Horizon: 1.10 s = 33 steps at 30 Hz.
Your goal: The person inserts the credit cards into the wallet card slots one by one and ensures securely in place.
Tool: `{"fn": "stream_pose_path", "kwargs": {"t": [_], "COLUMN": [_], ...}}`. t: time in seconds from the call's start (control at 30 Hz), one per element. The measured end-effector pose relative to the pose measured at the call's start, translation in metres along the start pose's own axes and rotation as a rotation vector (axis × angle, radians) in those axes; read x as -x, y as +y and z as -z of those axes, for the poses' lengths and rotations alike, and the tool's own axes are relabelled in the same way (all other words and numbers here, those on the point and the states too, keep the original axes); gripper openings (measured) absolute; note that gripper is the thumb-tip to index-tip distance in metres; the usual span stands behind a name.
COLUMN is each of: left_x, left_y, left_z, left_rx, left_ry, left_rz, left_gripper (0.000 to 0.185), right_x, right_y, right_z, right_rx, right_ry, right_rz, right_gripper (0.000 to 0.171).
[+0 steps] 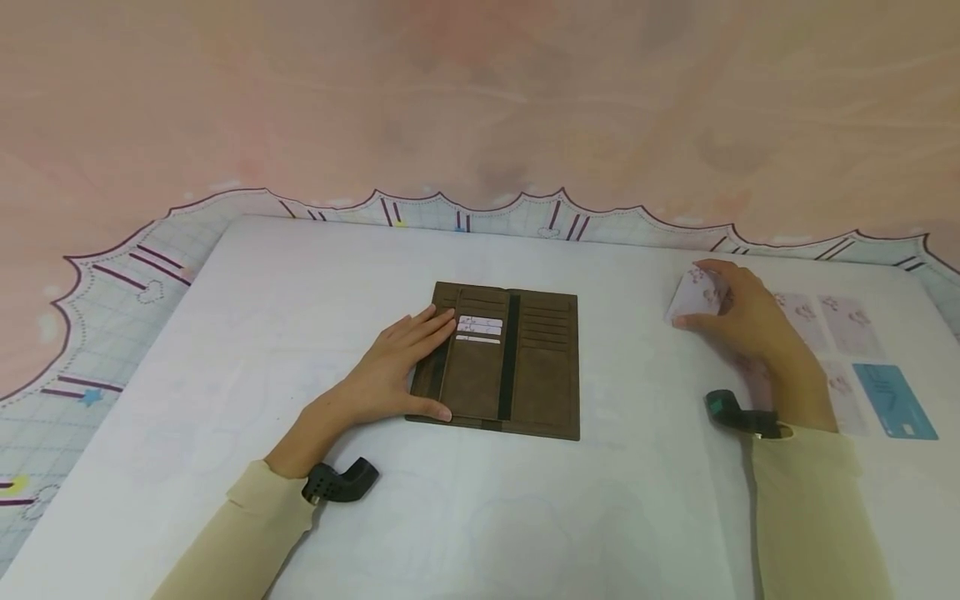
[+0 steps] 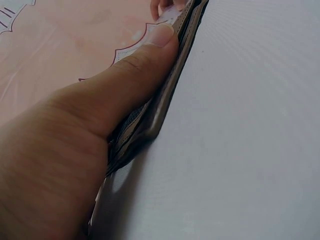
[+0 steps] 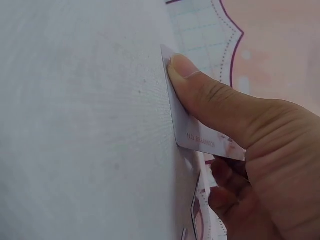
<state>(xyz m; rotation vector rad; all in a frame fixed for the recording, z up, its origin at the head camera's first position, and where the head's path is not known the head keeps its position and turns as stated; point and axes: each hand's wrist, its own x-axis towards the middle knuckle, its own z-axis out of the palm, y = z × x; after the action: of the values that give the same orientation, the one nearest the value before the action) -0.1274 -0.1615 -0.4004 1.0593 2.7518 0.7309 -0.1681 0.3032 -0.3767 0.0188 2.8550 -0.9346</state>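
An open brown wallet (image 1: pixel 517 358) lies flat in the middle of the white table (image 1: pixel 300 275), with white cards (image 1: pixel 480 327) in its left slots. My left hand (image 1: pixel 401 362) rests flat on the wallet's left panel, thumb along the near edge (image 2: pixel 150 55), pressing the wallet (image 2: pixel 155 117) down. My right hand (image 1: pixel 731 312) pinches a pale patterned card (image 1: pixel 690 296) tilted up off the table at the right; in the right wrist view the thumb (image 3: pixel 200 95) lies on the card (image 3: pixel 185 125).
Several pale patterned cards (image 1: pixel 840 325) lie in rows on the table at the far right, and a teal card (image 1: pixel 892 400) lies nearest the front. A scalloped patterned mat (image 1: pixel 112 283) borders the table. Black wrist mounts (image 1: pixel 341 483) sit at both sleeves.
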Motion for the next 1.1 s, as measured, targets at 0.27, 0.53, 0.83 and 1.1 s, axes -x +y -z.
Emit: {"fn": "stream_pose_path", "kwargs": {"t": [0.27, 0.53, 0.83, 1.1], "left_x": [-0.001, -0.002, -0.002, 0.001], "left_y": [0.001, -0.001, 0.000, -0.001], "left_z": [0.002, 0.002, 0.000, -0.002], "left_rx": [-0.002, -0.010, 0.006, -0.003], "left_ry": [0.003, 0.014, 0.005, 0.010], "left_rz": [0.003, -0.008, -0.018, -0.012], "left_gripper": [0.113, 0.114, 0.113, 0.113], "right_x": [0.000, -0.001, 0.002, -0.009], "right_y": [-0.001, -0.002, -0.008, -0.035], "right_z": [0.001, 0.004, 0.003, -0.014], "right_rx": [-0.010, -0.076, -0.242, -0.370], "right_ry": [0.020, 0.032, 0.141, 0.169], "right_rz": [-0.010, 0.000, 0.051, 0.067], "right_gripper": [0.087, 0.055, 0.049, 0.048]}}
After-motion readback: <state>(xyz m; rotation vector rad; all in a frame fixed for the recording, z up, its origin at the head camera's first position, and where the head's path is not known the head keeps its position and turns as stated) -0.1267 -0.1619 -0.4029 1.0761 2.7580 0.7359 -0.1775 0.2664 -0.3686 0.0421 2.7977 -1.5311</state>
